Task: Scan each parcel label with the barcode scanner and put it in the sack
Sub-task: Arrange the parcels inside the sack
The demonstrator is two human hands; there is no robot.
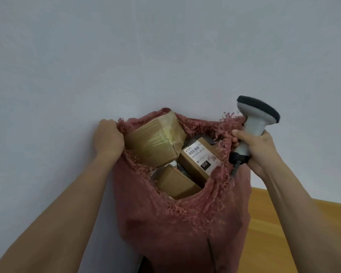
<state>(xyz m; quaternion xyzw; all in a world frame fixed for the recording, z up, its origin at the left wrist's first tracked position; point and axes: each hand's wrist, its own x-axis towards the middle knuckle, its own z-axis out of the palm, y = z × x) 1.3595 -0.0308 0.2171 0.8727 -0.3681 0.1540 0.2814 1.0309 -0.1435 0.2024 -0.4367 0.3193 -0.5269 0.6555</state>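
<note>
- Where the sack (181, 223) fills the lower middle, a strip of orange-brown wood floor (295, 229) shows just to its right; pale grey-blue wall (165, 56) lies behind & above it.
- Sack: dull red woven stuff, coarse, mouth frayed into loose fringe all round; body hangs slack below the mouth.
- Mouth stretched wide, 3 parcels visible inside, all brown cardboard boxes.
- Plain parcel (175, 184) nearest the sack's front lip, partly hidden by that lip.
- Labelled parcel (199, 158) toward the sack's right side, white label (202, 156) face-up w/ barcode, printed digits & a black block; fringe overlaps its right edge.
- Taped parcel (156, 142) at the sack's far left, biggest, tilted, glossy clear tape over its seams; its top corner pokes above the far rim.
- Left hand (108, 138): fingers curled tight over the sack's left rim, gripping the fabric, pulling outward.
- Right hand (252, 146): wrapped round the barcode scanner (258, 123) handle & also pinching the sack's right rim against it.
- Scanner: light grey plastic body, flared head w/ dark rubbery cap pointing up-right away from the sack; black base, coiled cable (234, 168) dropping along the sack's right side.
- Hands well apart, one each side of the sack's mouth.
</note>
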